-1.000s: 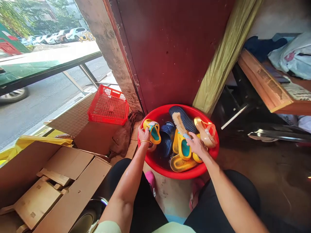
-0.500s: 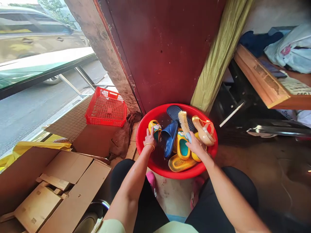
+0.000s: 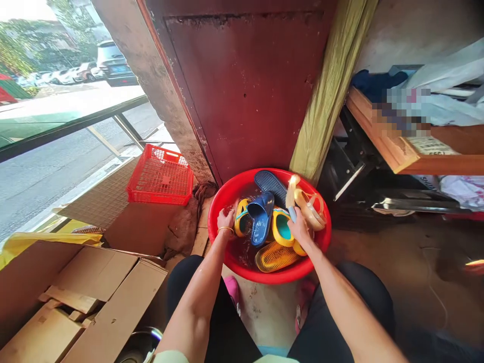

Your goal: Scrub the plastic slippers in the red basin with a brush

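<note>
A red basin [image 3: 214, 237] of water stands between my knees with several shoes in it. My right hand [image 3: 300, 225] is closed round the light-blue handle of a scrub brush [image 3: 292, 190], its pale bristles pointing up. My left hand [image 3: 226, 220] is low at the basin's left side, right beside a yellow clog [image 3: 242, 222]; its fingers are blurred, so its grip is unclear. Blue slides [image 3: 260, 222], a second yellow clog with a teal lining [image 3: 283, 229], an upturned yellow sole [image 3: 276, 257] and a beige sandal [image 3: 312, 214] fill the rest.
A red plastic crate [image 3: 161, 176] sits on cardboard at the left, above an open cardboard box [image 3: 109, 302] with wooden pieces. Behind the basin is a dark red door [image 3: 245, 101] beside a yellowish curtain [image 3: 321, 101]. A wooden shelf [image 3: 401, 156] juts in at right.
The yellow clog by my left hand has turned and sits lower. Water is splashing there. The brush has tipped more upright in my right hand. The view has shifted slightly; a passing car is gone from the near left.
</note>
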### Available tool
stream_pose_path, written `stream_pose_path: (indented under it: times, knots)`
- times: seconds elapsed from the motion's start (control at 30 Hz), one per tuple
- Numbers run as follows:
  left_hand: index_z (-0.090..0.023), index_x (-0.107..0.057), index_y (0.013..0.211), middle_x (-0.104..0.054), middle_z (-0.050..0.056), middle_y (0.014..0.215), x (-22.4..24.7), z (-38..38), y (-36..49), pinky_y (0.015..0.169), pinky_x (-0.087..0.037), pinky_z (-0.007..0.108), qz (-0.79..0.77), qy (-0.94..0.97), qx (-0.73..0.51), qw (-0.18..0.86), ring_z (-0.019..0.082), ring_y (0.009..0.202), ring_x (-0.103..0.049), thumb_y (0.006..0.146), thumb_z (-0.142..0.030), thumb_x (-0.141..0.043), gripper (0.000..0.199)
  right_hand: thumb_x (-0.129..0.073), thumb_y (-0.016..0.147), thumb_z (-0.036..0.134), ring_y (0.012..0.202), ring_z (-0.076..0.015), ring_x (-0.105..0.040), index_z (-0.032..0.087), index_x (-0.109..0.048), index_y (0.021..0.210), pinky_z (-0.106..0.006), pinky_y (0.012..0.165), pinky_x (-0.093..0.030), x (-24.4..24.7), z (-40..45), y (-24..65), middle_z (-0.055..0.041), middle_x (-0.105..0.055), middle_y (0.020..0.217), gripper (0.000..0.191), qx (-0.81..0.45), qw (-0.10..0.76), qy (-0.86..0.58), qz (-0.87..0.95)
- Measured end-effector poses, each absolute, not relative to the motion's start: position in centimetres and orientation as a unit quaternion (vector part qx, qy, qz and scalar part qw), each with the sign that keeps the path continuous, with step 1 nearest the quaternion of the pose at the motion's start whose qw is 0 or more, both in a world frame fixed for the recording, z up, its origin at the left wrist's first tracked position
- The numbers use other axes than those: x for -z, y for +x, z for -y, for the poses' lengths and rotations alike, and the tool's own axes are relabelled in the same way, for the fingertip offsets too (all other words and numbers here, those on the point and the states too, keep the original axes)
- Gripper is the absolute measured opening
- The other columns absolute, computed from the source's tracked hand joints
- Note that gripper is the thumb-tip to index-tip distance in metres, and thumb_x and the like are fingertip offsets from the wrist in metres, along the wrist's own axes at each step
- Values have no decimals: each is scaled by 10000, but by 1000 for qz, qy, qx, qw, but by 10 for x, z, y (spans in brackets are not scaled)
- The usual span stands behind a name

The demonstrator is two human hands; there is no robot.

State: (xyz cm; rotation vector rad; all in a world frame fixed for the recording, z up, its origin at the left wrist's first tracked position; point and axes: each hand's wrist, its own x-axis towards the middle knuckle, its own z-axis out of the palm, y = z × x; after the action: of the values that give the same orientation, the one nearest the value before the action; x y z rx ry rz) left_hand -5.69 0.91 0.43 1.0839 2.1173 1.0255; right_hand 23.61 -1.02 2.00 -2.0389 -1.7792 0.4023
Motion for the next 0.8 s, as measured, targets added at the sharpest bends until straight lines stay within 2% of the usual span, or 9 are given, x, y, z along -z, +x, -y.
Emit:
stream_pose_path:
  times: [0.07,0.2,0.3,0.4,0.47,0.53,0.6,0.7,0.8]
  knots:
    - [-195,-554,1378,-670,146,1296,-15,-5,-60,1031,-464,407,-784,394,-395,274,301,1259,-594,872,-482,-584,582,-513,883,260,904,-276,-694,169,-429,1499,-347,758,-518,-30,8,238,-138,-718,1134,628,-129,245,-719,637]
    - [-237,-628,1271,-662,110,1313,-38,10,-45,1025,-477,407,-743,431,-438,266,297,1278,-573,885,-505,-580,472,-492,882,288,885,-288,-688,142,-472,1457,-368,768,-517,-49,8,239,-153,-736,1084,594,-79,325,-698,633]
    - [-229,-646,1233,-714,127,1183,-51,26,-20,858,-562,379,-611,439,-468,463,272,1046,-693,888,-614,-551,525,-465,889,288,956,-304,-686,101,-434,1474,-386,811,-528,-54,14,231,-188,-712,1173,615,-60,369,-689,621]
    - [-170,-675,1172,-745,158,1033,-55,38,5,713,-585,369,-478,374,-367,705,269,878,-725,847,-728,-534,661,-453,898,264,1033,-311,-681,82,-405,1490,-387,850,-538,-50,24,212,-202,-685,1243,622,-77,365,-669,643]
    - [-148,-683,1133,-748,155,1003,-52,41,15,696,-586,358,-428,336,-342,766,260,847,-723,795,-677,-655,629,-451,906,250,1105,-303,-665,90,-405,1492,-381,893,-540,-44,31,198,-195,-661,1298,610,-100,355,-632,681]
    - [-157,-681,1105,-747,122,986,-47,39,17,726,-585,350,-425,314,-390,754,234,819,-715,708,-501,-805,540,-453,923,260,1161,-289,-645,111,-422,1484,-379,939,-534,-40,34,189,-179,-642,1341,582,-123,349,-589,719]
    - [-180,-675,1094,-741,79,954,-39,33,12,778,-578,361,-448,311,-449,708,219,811,-705,640,-350,-835,511,-447,948,287,1162,-279,-648,130,-440,1473,-377,945,-536,-37,34,186,-168,-645,1342,548,-139,344,-567,736]
    - [-201,-683,1082,-729,47,931,-25,23,-2,863,-557,404,-513,383,-480,599,249,894,-691,641,-303,-770,462,-434,980,330,1109,-284,-673,102,-392,1504,-368,889,-555,-36,30,192,-191,-660,1310,573,-140,329,-584,729]
    - [-214,-690,1085,-726,42,984,-15,16,-18,958,-510,422,-597,501,-442,444,282,1018,-658,670,-257,-705,417,-408,1005,319,1029,-263,-700,112,-325,1553,-332,830,-558,-35,28,198,-185,-696,1244,592,-121,263,-610,738]
